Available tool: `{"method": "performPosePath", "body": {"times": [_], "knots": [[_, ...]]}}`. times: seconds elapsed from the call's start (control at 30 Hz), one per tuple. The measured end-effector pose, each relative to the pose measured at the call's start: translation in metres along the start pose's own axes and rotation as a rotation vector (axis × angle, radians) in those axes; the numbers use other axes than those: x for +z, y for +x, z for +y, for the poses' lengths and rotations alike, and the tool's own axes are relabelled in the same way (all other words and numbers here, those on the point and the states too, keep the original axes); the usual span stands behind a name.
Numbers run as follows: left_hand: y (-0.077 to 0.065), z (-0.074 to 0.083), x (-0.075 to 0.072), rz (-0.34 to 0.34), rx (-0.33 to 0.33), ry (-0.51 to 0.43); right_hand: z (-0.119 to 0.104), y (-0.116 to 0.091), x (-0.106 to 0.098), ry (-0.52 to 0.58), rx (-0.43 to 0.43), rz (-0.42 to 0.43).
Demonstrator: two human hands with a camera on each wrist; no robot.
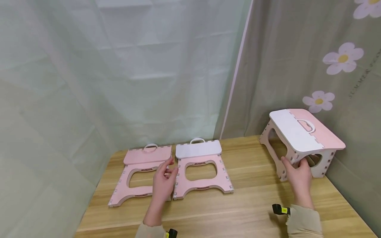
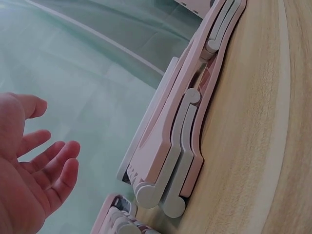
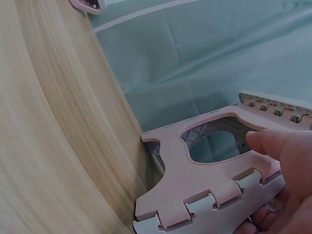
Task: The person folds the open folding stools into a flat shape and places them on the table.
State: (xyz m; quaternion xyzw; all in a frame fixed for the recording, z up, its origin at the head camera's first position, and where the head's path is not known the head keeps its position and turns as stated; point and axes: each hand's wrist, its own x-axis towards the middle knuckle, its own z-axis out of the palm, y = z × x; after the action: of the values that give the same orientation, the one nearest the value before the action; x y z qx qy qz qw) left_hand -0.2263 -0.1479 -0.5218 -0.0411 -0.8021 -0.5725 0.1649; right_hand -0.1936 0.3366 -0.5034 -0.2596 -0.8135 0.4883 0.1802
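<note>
At the right end of the table stands an unfolded step stool (image 1: pixel 297 132) with a half white, half pink top and a white handle. My right hand (image 1: pixel 299 178) grips its near corner leg, thumb on the pink side panel (image 3: pixel 170 180) and fingers curled behind the edge. Two folded stools lie flat farther left: one with a pink top edge (image 1: pixel 148 154), one with a white top edge (image 1: pixel 198 149). My left hand (image 1: pixel 164 180) hovers over the gap between them, fingers loosely bent, holding nothing. In the left wrist view the white-edged folded stool (image 2: pixel 161 151) is beside that hand.
The wooden table (image 1: pixel 238 211) runs up to pale curtains (image 1: pixel 166 82) behind and at the left. A grey-green curtain with flowers (image 1: pixel 343 59) closes off the right side, close to the unfolded stool.
</note>
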Motion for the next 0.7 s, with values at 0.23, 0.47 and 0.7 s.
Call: {"method": "performPosePath", "body": {"times": [0.23, 0.47, 0.7], "knots": [[-0.0001, 0.0020, 0.0002, -0.002, -0.004, -0.003, 0.0003, -0.0009, 0.0014, -0.042, 0.005, -0.011], [-0.0002, 0.0023, 0.0001, -0.017, -0.002, 0.007, -0.0005, -0.0029, 0.0025, -0.076, -0.001, -0.029], [-0.0001, 0.0038, 0.0002, -0.026, 0.002, 0.004, 0.0022, -0.0042, 0.0045, -0.146, -0.012, -0.008]]}}
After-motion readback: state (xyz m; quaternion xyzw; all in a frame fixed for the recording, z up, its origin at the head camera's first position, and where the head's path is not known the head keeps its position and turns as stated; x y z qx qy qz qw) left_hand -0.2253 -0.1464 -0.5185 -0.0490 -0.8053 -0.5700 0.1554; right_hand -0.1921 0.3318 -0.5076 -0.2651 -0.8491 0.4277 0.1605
